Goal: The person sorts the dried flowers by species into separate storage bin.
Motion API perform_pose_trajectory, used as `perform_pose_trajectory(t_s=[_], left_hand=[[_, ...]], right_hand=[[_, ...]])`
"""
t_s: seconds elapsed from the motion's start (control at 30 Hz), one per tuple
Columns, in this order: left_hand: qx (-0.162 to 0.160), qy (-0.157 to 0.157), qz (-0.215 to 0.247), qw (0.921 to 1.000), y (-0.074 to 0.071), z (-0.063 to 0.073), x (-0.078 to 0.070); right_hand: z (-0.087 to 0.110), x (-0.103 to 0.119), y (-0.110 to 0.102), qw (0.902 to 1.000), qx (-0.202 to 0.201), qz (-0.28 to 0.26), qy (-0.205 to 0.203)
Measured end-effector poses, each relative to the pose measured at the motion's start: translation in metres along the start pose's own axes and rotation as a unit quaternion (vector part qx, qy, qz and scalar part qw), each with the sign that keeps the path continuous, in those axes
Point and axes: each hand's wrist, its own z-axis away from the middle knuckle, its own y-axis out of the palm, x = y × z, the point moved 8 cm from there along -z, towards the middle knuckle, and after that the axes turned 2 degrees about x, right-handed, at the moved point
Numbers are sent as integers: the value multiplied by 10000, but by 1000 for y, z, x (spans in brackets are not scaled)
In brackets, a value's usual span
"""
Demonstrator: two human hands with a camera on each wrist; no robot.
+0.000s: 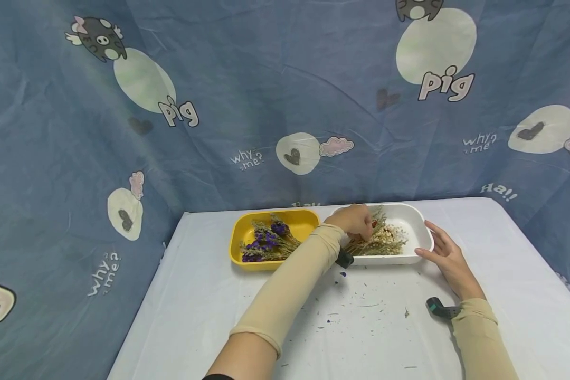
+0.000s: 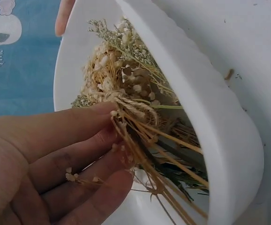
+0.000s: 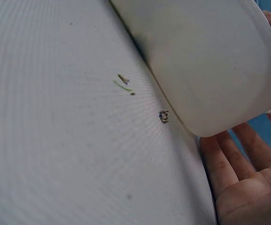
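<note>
At the back of the table stands a white tray (image 1: 410,214) holding dried flowers (image 1: 387,238), with cream blossoms and grey-green sprigs. Twine (image 2: 137,107) ties a bunch of their brown stems in the left wrist view. My left hand (image 1: 353,220) reaches into the tray's left part and pinches this bunch at the twine, its fingertips against the stems. Around the tray's right end, my right hand (image 1: 448,258) grips with the thumb near the front corner and fingers along the side. The tray's outer wall (image 3: 215,65) fills the upper right of the right wrist view, with fingers against its end.
A yellow tray (image 1: 237,237) to the left contains dried bunches with purple flowers (image 1: 266,240). Crumbs of petals and stems (image 1: 368,305) lie scattered over the white tablecloth (image 1: 195,311). A blue printed curtain (image 1: 247,105) hangs right behind the table.
</note>
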Motion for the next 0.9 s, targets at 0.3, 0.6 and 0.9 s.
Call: perform_pose_trajectory(t_s=[0.3, 0.6, 0.9], left_hand=[[24, 173, 210, 9996, 4, 4, -1], [77, 413, 379, 9984, 8, 7, 8], [-205, 1181, 244, 9925, 7, 22, 7]], right_hand=[[0, 1, 0, 10000, 18, -46, -50], [1, 4, 1, 10000, 56, -20, -71], [2, 3, 2, 9999, 49, -54, -115]])
